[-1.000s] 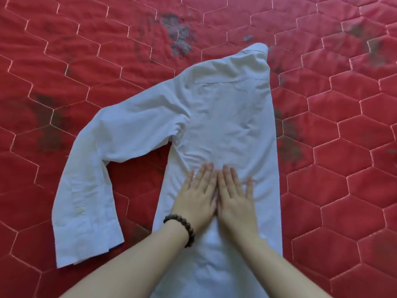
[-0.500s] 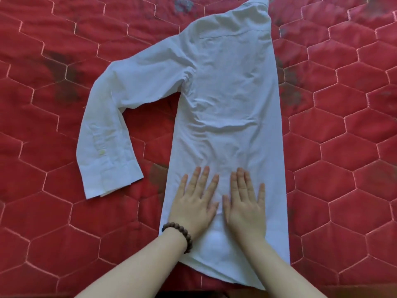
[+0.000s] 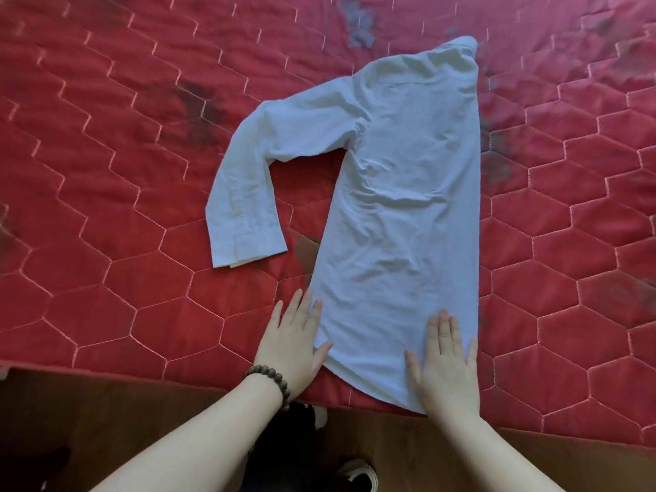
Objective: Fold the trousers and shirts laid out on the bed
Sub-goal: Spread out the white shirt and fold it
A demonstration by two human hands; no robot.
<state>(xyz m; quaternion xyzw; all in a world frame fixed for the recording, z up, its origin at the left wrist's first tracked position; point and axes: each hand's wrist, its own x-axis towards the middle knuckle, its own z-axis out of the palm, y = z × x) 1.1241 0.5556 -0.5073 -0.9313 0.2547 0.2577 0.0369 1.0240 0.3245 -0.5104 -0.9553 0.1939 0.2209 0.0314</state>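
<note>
A pale blue long-sleeved shirt [image 3: 408,193] lies folded in half lengthwise on the red quilted bed cover [image 3: 124,243], collar at the far end, hem nearest me. Its sleeve [image 3: 248,193] sticks out to the left and bends down towards me. My left hand [image 3: 296,344], with a bead bracelet on the wrist, lies flat on the cover at the hem's left edge, thumb touching the cloth. My right hand [image 3: 445,363] lies flat on the hem's right corner, fingers spread. Neither hand grips anything. No trousers are in view.
The bed's near edge [image 3: 142,372] runs across the bottom, with brown wooden floor [image 3: 88,420] below it. My shoes [image 3: 358,472] show on the floor. Dark stains [image 3: 202,108] mark the cover.
Both hands slid down the shirt body to the hem and moved apart, the left one off onto the cover. The view pulled back, so the bed edge and floor now show.
</note>
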